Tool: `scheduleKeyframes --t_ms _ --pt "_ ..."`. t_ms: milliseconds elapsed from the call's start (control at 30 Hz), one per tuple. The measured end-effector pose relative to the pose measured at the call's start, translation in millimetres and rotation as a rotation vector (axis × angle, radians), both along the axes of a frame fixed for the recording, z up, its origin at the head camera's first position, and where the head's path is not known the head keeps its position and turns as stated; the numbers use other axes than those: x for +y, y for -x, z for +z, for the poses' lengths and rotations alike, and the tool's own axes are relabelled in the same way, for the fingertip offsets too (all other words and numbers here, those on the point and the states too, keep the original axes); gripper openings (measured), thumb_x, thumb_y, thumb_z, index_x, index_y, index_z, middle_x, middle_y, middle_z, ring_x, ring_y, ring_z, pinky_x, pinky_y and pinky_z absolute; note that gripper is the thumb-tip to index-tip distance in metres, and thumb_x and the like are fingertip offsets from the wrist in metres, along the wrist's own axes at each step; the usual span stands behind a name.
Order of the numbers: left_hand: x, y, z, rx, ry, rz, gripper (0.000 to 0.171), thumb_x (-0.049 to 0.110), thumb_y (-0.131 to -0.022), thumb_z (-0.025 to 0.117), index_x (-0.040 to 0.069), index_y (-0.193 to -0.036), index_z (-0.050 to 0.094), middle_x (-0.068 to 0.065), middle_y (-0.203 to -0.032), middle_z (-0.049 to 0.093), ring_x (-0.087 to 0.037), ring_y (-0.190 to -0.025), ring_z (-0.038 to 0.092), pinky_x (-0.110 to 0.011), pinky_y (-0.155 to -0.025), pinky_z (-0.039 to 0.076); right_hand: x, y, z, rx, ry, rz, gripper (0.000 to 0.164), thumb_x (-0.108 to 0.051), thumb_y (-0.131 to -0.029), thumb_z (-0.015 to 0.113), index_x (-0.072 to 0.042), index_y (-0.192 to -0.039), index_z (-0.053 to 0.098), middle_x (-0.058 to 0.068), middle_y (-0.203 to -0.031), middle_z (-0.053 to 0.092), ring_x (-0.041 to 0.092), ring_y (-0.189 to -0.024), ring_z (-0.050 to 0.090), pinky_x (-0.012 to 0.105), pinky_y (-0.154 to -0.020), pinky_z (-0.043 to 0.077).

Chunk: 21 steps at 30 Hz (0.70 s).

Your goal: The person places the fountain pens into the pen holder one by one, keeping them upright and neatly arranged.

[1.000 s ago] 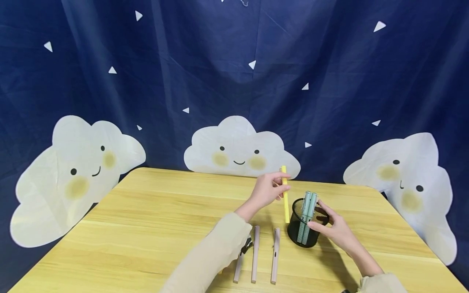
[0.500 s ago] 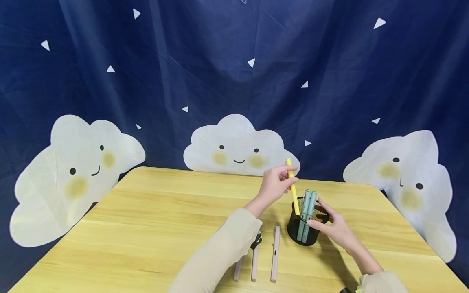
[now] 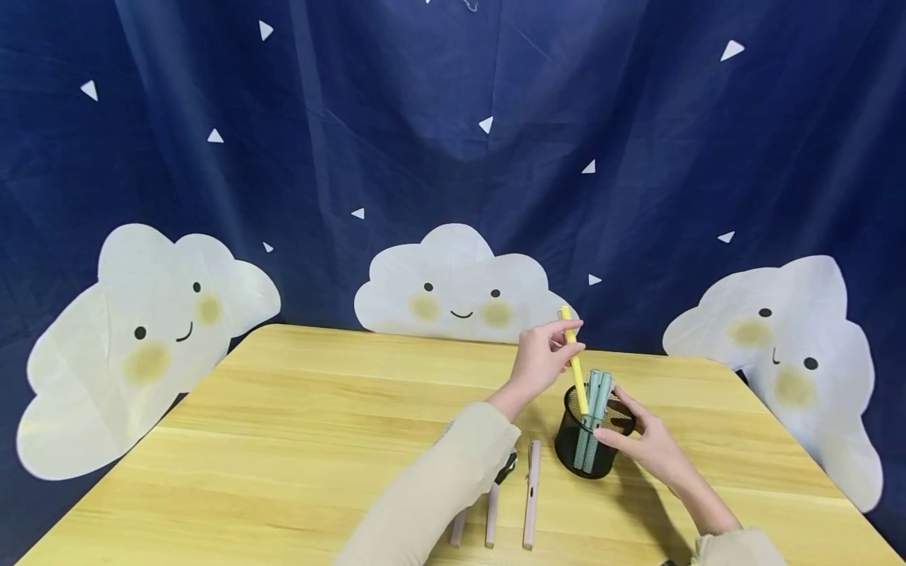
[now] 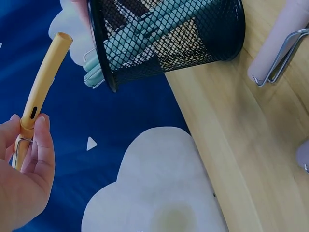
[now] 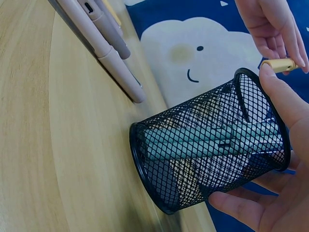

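Note:
My left hand (image 3: 535, 360) pinches a yellow pen (image 3: 576, 369) near its upper, clip end. The pen slants down, its lower end overlapping the rim of a black mesh pen holder (image 3: 584, 456) in the head view. In the left wrist view the yellow pen (image 4: 42, 84) points toward the holder's mouth. Two green pens (image 5: 207, 140) stand together in the holder, clips up. My right hand (image 3: 658, 450) grips the holder at its right side, thumb and fingers spread round the rim and wall.
Three pale pink pens lie on the wooden table (image 3: 283, 440); the rightmost pink pen (image 3: 532, 495) is left of the holder, the others partly under my left sleeve (image 3: 439, 479). Beyond them in the right wrist view shows a yellow piece (image 5: 112, 12). A blue cloud-print curtain (image 3: 318, 118) hangs behind.
My left hand has moved right with the yellow pen, from left of the holder to over its rim, and the pen has tilted. The right hand and holder have stayed put.

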<state>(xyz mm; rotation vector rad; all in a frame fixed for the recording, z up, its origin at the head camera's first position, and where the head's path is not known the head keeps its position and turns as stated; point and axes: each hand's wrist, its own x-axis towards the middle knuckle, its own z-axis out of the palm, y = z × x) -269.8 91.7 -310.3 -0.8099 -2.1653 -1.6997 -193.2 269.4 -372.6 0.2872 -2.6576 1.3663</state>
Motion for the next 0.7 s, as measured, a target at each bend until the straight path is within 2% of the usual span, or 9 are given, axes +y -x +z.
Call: scheduleKeyframes --t_ms 100,233,333,533,700 --pt "1 0.2 -1.9 0.002 0.009 0.01 0.033 0.006 -0.08 0.066 0.008 -0.113 0.063 -0.002 -0.07 0.059 -0.004 -0.054 0.054 -0.015 -0.046 0.047 0 -0.8 0.3 -0.005 0.005 -0.004 0.076 -0.018 -0.082 0.065 0.001 -0.14 0.019 0.029 -0.128 0.04 0.04 -0.113 0.042 0.037 -0.085 0.042" --pt "3 0.9 -5.4 0.009 0.041 0.022 0.036 0.007 -0.08 0.066 0.01 -0.115 0.062 0.0 -0.069 0.059 -0.003 -0.053 0.053 -0.014 -0.046 0.046 0 -1.6 0.0 -0.008 0.006 -0.004 0.077 -0.018 -0.082 0.065 0.002 -0.14 0.019 0.03 -0.128 0.039 0.042 -0.114 0.04 0.044 -0.088 0.04" --pt "4 0.8 -7.3 0.035 0.072 0.039 0.037 0.008 -0.08 0.066 0.01 -0.117 0.061 -0.001 -0.07 0.059 -0.002 -0.052 0.053 -0.013 -0.046 0.045 0 -1.4 -0.4 -0.01 0.009 -0.001 0.077 -0.018 -0.082 0.064 0.002 -0.14 0.018 0.031 -0.128 0.039 0.042 -0.114 0.04 0.047 -0.088 0.039" --pt "6 -1.8 -9.5 0.106 0.142 0.089 0.043 0.009 -0.08 0.067 0.014 -0.121 0.057 -0.006 -0.083 0.061 -0.001 -0.056 0.052 -0.01 -0.048 0.043 0 -0.3 -1.1 -0.003 0.007 0.001 0.077 -0.018 -0.082 0.064 0.003 -0.14 0.018 0.031 -0.127 0.04 0.043 -0.113 0.041 0.049 -0.089 0.038" --pt "6 -2.7 -12.0 0.144 0.185 0.101 0.049 0.013 -0.081 0.066 0.016 -0.127 0.051 -0.003 -0.08 0.059 -0.002 -0.057 0.05 -0.008 -0.05 0.042 1 -0.4 -1.1 -0.006 0.007 0.006 0.077 -0.018 -0.083 0.064 0.003 -0.14 0.018 0.031 -0.127 0.039 0.043 -0.113 0.04 0.047 -0.088 0.039"
